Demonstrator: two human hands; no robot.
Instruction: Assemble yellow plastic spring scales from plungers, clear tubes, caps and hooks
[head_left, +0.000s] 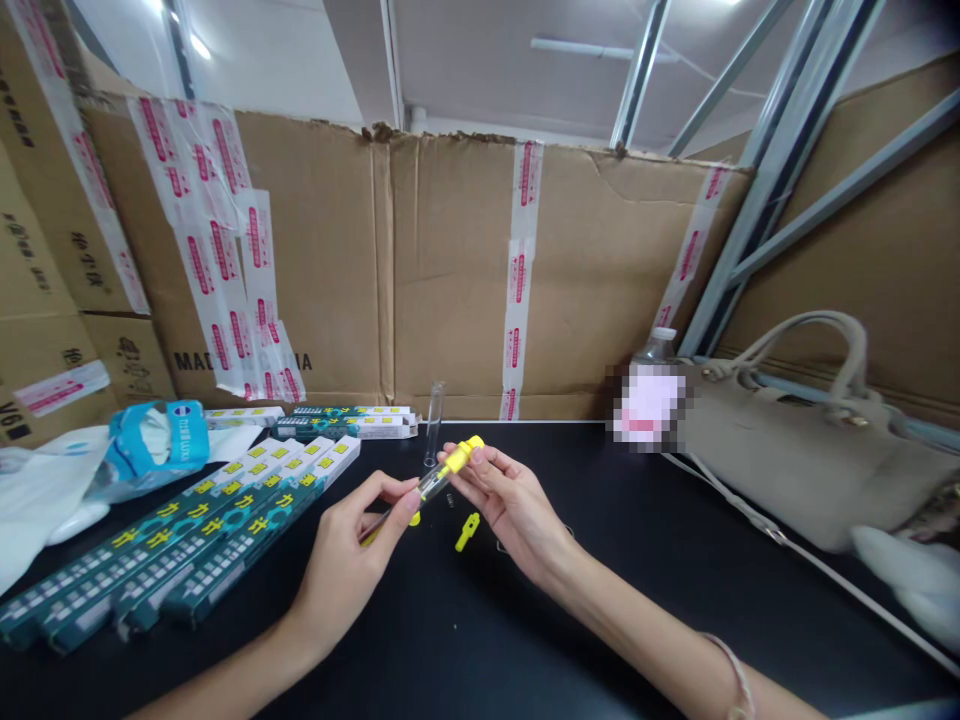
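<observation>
Cardboard panels (450,270) patched with strips of red-printed tape stand along the back of a black surface (600,600), with metal struts rising behind them on the right.

Near the middle of the surface, both hands hold a small clear tube (435,483) slanted just above it. The tube's yellow cap (463,455) points up and away from the person. The left hand (352,560) has its grip pressed on the lower end of the clear tube, thumb and forefinger pinching it. A thin yellowish piece also shows under those fingers, though what it is cannot be told. The right hand (514,510) pinches the yellow cap between thumb and fingertips, its other fingers loosely curled.

A loose yellow clip (466,531) lies on the surface just below the hands. An empty glass tube (435,420) stands upright just behind them.

To the left lie long teal boxes (187,545) side by side, with more of them stacked near the cardboard. A blue packet (154,445) and a white plastic bag (37,500) sit beyond them. On the right rests a beige handbag (795,460), with a bottle (658,345) beside it whose label is blurred.
</observation>
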